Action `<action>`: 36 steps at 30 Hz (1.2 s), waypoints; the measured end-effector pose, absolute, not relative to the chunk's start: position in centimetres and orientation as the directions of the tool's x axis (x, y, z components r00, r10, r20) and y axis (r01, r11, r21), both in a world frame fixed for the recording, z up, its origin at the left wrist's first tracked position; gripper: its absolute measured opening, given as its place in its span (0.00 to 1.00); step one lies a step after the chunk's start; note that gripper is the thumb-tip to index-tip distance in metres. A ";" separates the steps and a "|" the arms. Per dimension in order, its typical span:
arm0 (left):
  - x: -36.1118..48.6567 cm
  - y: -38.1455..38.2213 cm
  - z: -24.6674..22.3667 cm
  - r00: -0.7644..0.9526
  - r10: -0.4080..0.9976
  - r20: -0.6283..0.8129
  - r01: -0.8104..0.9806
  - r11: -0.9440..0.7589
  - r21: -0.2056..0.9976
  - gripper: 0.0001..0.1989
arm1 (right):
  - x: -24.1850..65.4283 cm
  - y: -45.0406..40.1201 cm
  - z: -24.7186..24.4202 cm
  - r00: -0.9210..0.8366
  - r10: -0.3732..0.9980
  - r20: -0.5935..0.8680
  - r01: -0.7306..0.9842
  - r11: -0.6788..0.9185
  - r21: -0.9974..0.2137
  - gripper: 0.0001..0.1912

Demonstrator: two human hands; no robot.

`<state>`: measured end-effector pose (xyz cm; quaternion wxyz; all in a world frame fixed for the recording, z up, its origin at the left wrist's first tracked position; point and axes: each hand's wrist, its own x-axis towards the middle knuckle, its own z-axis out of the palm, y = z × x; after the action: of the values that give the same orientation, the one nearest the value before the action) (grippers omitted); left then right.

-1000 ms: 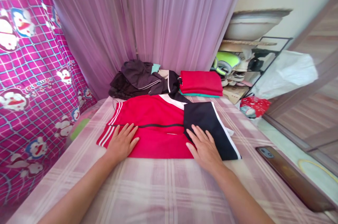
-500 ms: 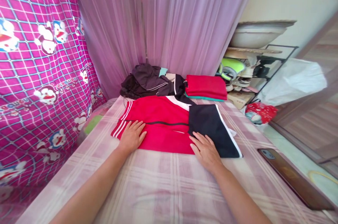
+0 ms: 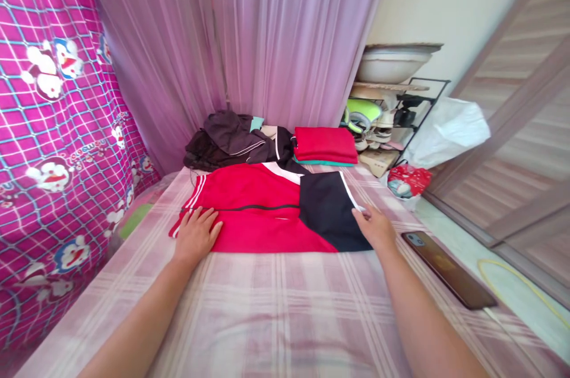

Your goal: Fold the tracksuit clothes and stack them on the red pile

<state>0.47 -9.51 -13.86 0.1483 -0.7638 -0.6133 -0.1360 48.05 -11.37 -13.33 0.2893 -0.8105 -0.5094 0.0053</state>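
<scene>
A red and navy jacket (image 3: 252,188) lies folded flat in front of me, with a dark zip line across its middle. White stripes mark its left end and white piping edges the navy part (image 3: 327,209) at the right. My left hand (image 3: 196,235) rests flat on the striped left end, fingers stretched out. At the opposite end, my right hand (image 3: 376,228) pinches the white-piped edge between thumb and fingers.
Behind the jacket sit a heap of dark clothes (image 3: 227,140) and a folded red garment (image 3: 325,143) on a green one. To the right lies a phone (image 3: 447,271) with a cable. Beyond stands a rack (image 3: 430,102) with shoes and a basin.
My right hand has moved right, from lying on the jacket's front to gripping its piped right edge. My left hand stays on the striped end. The view has turned slightly right.
</scene>
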 end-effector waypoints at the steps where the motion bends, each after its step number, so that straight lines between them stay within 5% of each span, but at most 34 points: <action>1: 0.5 -9.5 -13.9 0.212 0.893 0.396 0.977 -0.208 -0.054 0.24 | 48.1 -10.9 -12.7 0.474 0.845 0.246 0.823 -0.326 -0.465 0.21; 5: 0.1 -9.6 -13.9 0.221 0.870 0.441 0.972 -0.231 -0.030 0.24 | 47.5 -9.8 -11.2 0.381 0.892 0.245 0.871 -0.257 -0.420 0.16; 15: 5.2 -8.1 -11.0 0.379 0.745 0.549 0.898 -0.439 -0.024 0.20 | 46.5 -13.1 -15.2 0.040 0.820 0.571 0.961 0.126 -0.248 0.16; 19: 13.4 -5.9 -7.2 0.578 0.634 0.514 0.781 -0.613 -0.121 0.20 | 45.3 -14.0 -15.1 -0.157 0.824 0.544 0.957 0.263 -0.122 0.18; 25: 26.8 -2.9 -3.4 0.772 0.489 0.406 0.589 -0.790 -0.169 0.23 | 43.7 -14.6 -14.2 -0.225 0.862 0.455 0.945 0.307 -0.115 0.20; 31: 33.3 -0.2 -4.5 0.731 0.661 0.166 0.680 -0.725 -0.108 0.30 | 43.4 -15.1 -13.9 -0.203 0.910 0.361 0.943 0.282 -0.179 0.20; 36: 32.4 1.1 -4.6 0.579 0.805 0.128 0.815 -0.577 -0.055 0.12 | 44.2 -15.2 -13.6 -0.177 0.930 0.322 0.934 0.262 -0.244 0.21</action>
<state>32.41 1.11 -4.65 0.0538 -0.8869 -0.4566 -0.0446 44.16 -15.22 -13.56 0.2061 -0.6074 -0.7672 -0.0044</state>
